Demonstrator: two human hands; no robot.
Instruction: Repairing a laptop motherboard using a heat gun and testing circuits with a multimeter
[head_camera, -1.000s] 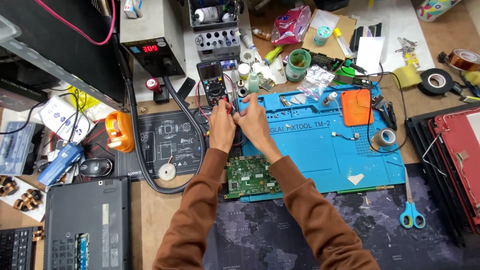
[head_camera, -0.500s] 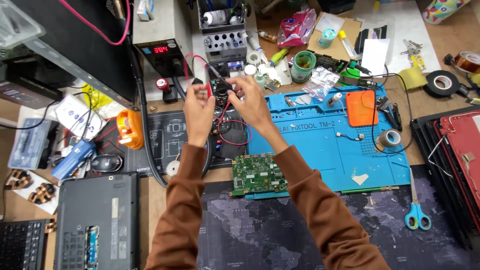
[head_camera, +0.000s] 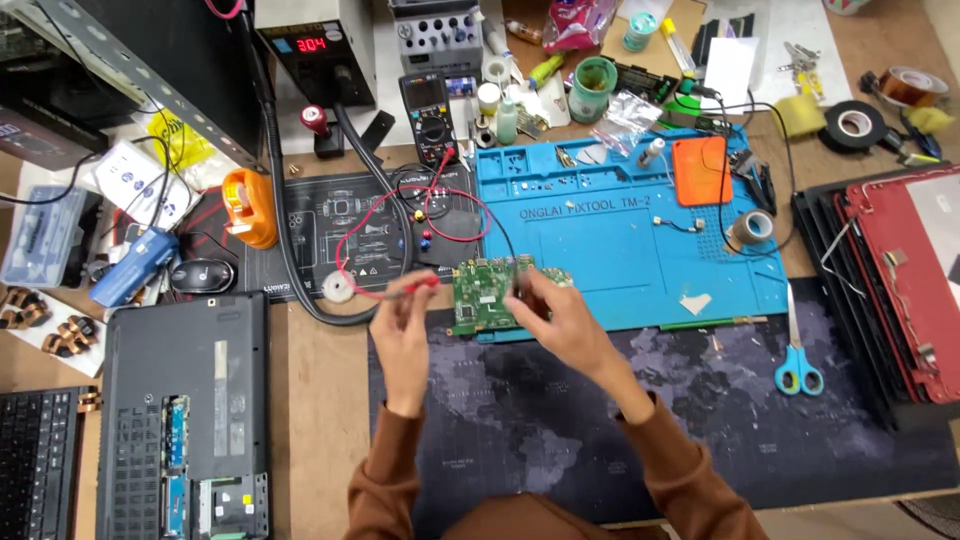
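Probing the green circuit board (head_camera: 487, 292)
Left hand (head_camera: 402, 335) grips the red probe (head_camera: 412, 287), right hand (head_camera: 560, 318) pinches the black probe (head_camera: 518, 285) on it.

A matt blue silicone work mat (head_camera: 640, 250) lies on the bare wooden bench (head_camera: 320, 420); the green circuit board (head_camera: 480, 295) looks glossy, the dark printed desk mat (head_camera: 800, 420) cloth-like

Blue-handled scissors (head_camera: 797, 352) lie on the dark mat (head_camera: 800, 420) at the right. An opened laptop (head_camera: 185, 415) rests bottom-up at the left, near a black mouse (head_camera: 202, 276) and an orange tape dispenser (head_camera: 249, 207). A black tape roll (head_camera: 853, 124) sits on the bench (head_camera: 310, 400).
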